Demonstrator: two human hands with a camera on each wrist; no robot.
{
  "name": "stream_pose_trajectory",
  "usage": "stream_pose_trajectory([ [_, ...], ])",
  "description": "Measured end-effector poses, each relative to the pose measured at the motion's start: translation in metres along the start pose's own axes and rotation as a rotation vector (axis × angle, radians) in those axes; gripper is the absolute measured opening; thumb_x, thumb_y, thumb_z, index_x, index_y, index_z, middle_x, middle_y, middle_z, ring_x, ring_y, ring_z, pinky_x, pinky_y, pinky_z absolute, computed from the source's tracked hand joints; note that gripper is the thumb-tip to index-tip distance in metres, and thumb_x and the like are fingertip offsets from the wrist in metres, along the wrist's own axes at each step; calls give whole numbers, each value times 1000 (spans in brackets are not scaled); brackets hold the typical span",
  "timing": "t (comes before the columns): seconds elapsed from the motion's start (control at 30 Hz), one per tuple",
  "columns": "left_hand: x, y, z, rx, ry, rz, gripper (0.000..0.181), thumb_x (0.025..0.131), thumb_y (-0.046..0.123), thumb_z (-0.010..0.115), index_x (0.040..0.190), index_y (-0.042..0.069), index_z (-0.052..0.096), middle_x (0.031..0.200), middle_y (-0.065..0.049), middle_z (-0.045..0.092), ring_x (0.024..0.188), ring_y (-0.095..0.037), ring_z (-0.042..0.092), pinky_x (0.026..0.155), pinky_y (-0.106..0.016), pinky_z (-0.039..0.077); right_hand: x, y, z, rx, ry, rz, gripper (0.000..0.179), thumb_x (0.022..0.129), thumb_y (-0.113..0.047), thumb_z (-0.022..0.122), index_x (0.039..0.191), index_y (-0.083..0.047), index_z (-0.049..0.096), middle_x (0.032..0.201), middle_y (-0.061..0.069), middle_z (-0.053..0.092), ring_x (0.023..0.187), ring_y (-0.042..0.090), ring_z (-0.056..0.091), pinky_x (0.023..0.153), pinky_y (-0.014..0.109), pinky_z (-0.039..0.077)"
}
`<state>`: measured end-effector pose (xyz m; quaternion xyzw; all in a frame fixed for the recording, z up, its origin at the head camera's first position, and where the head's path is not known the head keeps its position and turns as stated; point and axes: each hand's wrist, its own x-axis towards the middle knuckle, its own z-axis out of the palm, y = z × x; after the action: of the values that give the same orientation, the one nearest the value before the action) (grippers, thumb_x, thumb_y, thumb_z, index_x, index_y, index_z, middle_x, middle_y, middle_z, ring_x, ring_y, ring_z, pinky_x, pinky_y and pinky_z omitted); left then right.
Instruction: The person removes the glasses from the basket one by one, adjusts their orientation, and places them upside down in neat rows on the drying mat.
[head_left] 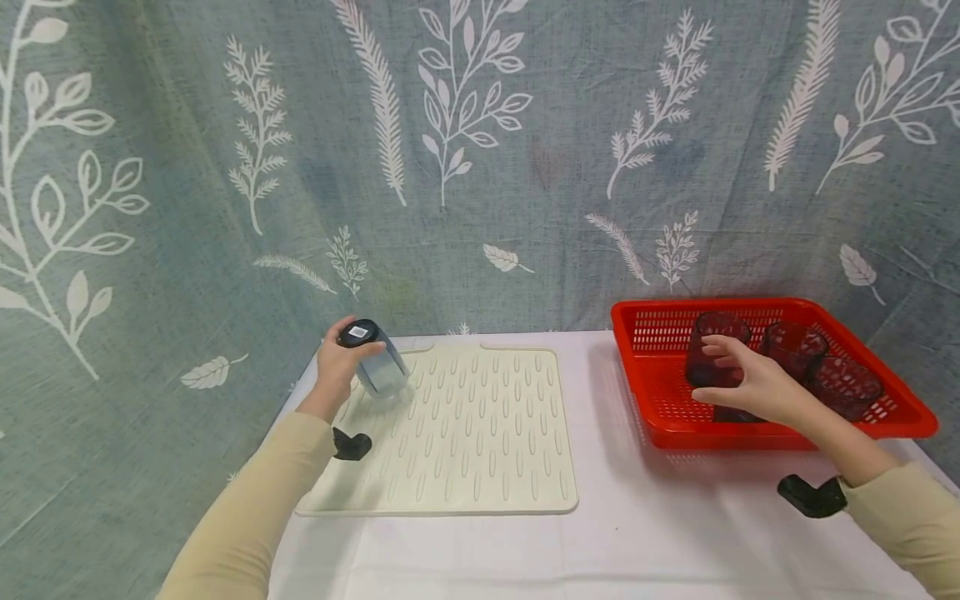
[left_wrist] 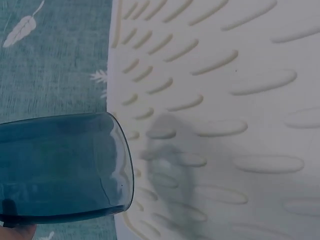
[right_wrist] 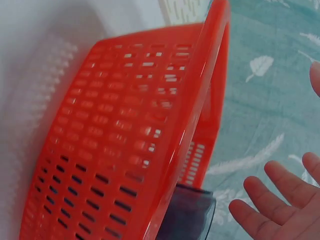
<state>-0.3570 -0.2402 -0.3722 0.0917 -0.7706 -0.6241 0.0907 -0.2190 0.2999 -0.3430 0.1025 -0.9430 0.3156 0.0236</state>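
Note:
My left hand (head_left: 335, 367) grips a blue-tinted glass tumbler (head_left: 384, 375) round its base end, which faces up and carries a small white label. The tumbler is tilted, its mouth downward over the left back part of a cream ridged mat (head_left: 487, 450). In the left wrist view the tumbler (left_wrist: 60, 170) lies across the lower left, its rim above the mat. My right hand (head_left: 757, 385), fingers spread and holding nothing, is over a red plastic basket (head_left: 645, 408). Beneath and beyond it stand several dark-looking glasses, one tumbler (head_left: 712, 346) nearest the fingers.
More glasses (head_left: 847, 387) fill the basket's right side. The slotted basket wall (right_wrist: 115, 110) rises beside my right hand in the right wrist view. A white cloth (head_left: 600, 542) covers the table, and a grey-blue leaf-patterned curtain (head_left: 555, 233) hangs behind and at the sides.

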Motion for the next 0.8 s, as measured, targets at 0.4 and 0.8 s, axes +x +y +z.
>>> stream_pose_trajectory([
  [0.4, 12, 0, -4, -27, 16, -2, 81, 77, 4, 70, 144, 15, 26, 146, -10, 28, 132, -28, 31, 106, -40, 31, -2, 17, -5, -55, -9, 71, 86, 77, -40, 71, 137, 3, 27, 126, 33, 40, 107, 46, 44, 78, 59, 47],
  [0.8, 33, -14, 3, -29, 99, -23, 80, 76, 1, 70, 143, 16, 30, 146, -9, 30, 131, -26, 33, 105, -38, 34, 0, 33, -7, -99, -3, 118, 91, 76, -43, 70, 136, 8, 24, 126, 37, 37, 111, 51, 39, 83, 65, 41],
])
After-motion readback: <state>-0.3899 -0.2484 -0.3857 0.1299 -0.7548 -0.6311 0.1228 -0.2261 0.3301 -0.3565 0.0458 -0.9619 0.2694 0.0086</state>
